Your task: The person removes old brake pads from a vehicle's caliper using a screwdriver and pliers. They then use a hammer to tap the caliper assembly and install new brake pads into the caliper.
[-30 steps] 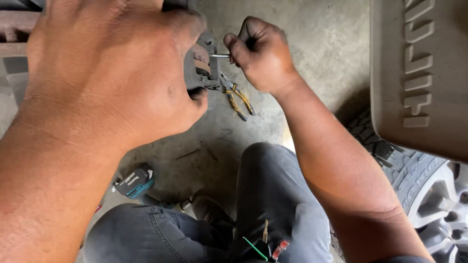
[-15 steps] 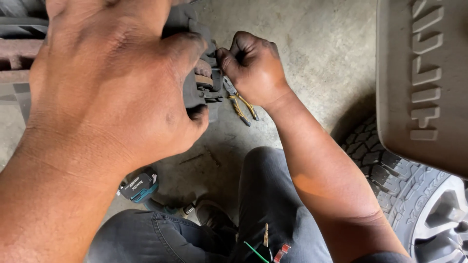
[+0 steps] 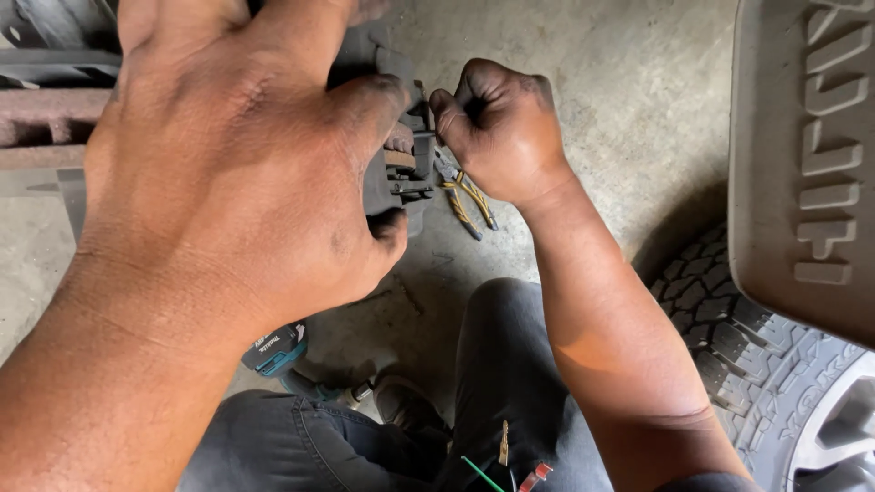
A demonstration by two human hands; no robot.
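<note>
My left hand [image 3: 246, 164] fills the left of the head view, its fingers and thumb clamped around a dark grey metal brake part [image 3: 401, 178]. My right hand [image 3: 501, 128] is a greasy closed fist pressed against the right side of that part. Whatever the fist grips is hidden inside it. Most of the brake part is covered by my left hand.
Yellow-handled pliers [image 3: 469, 200] lie on the concrete floor below my right fist. A teal power tool [image 3: 273, 351] sits by my knees. A knobby tyre [image 3: 775, 364] and a beige panel with raised lettering [image 3: 802, 155] stand at the right. Rusty metal [image 3: 46, 118] is at the left.
My right fist has moved left and closed in against the brake part. The thin metal pin seen between hand and part a second ago is no longer visible.
</note>
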